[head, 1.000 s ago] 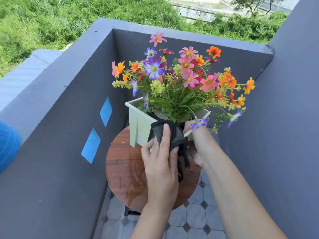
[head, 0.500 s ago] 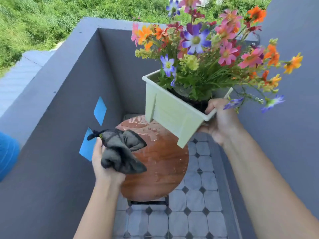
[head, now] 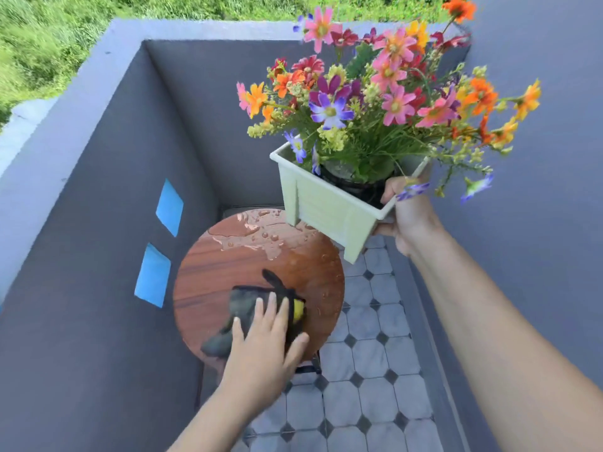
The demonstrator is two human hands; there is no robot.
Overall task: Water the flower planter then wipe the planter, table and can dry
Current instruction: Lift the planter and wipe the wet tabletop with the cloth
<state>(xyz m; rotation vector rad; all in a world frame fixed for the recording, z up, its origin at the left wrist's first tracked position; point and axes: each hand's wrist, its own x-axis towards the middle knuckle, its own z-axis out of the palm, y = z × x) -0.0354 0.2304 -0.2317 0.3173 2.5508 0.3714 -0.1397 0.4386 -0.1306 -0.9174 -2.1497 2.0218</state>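
Note:
The pale green planter (head: 329, 210), full of pink, orange and purple flowers (head: 385, 93), hangs tilted in the air above the far right edge of the table. My right hand (head: 406, 216) grips its near right rim. The round brown wooden table (head: 228, 272) stands below, with water drops and a puddle on its far part. A dark grey cloth (head: 248, 308) with a yellow patch lies on the near part of the table. My left hand (head: 264, 344) presses flat on that cloth, fingers spread. No watering can is in view.
Grey balcony walls close in on the left (head: 98, 223), back and right (head: 554, 158). Two blue squares (head: 153, 275) are stuck on the left wall. The floor has grey tiles (head: 368, 370) to the right of and below the table. Green grass (head: 49, 34) lies beyond the wall.
My right hand lifted the planter off the table and holds it up to the right. My left hand took the cloth from the planter's side down onto the tabletop.

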